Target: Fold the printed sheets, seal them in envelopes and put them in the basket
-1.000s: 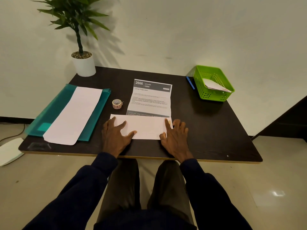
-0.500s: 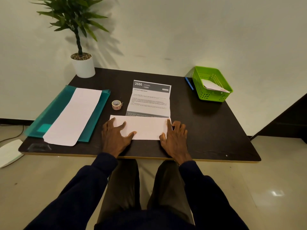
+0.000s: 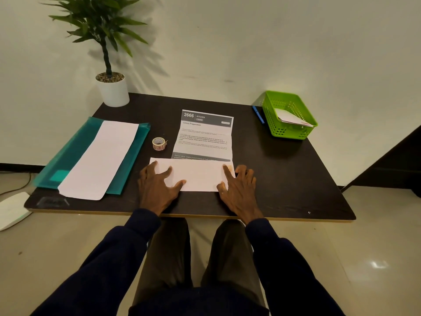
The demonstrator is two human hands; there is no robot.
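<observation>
A printed sheet [image 3: 205,135] headed "2666 KITCHEN" lies in the middle of the dark table [image 3: 284,174]. Its near third is folded up, showing a blank white flap [image 3: 198,174]. My left hand [image 3: 157,188] presses flat on the flap's left end, fingers spread. My right hand [image 3: 239,190] presses flat on its right end. A green basket [image 3: 289,115] at the back right holds a white envelope [image 3: 291,118]. A long white envelope [image 3: 100,158] lies on a teal folder [image 3: 68,156] at the left.
A small roll of tape [image 3: 158,143] stands between the folder and the sheet. A blue pen [image 3: 258,115] lies left of the basket. A potted plant [image 3: 111,87] stands at the back left corner. A white object [image 3: 11,210] lies on the floor at left.
Both hands stay flat on the folded flap, barely shifted. Only the camera has moved a little.
</observation>
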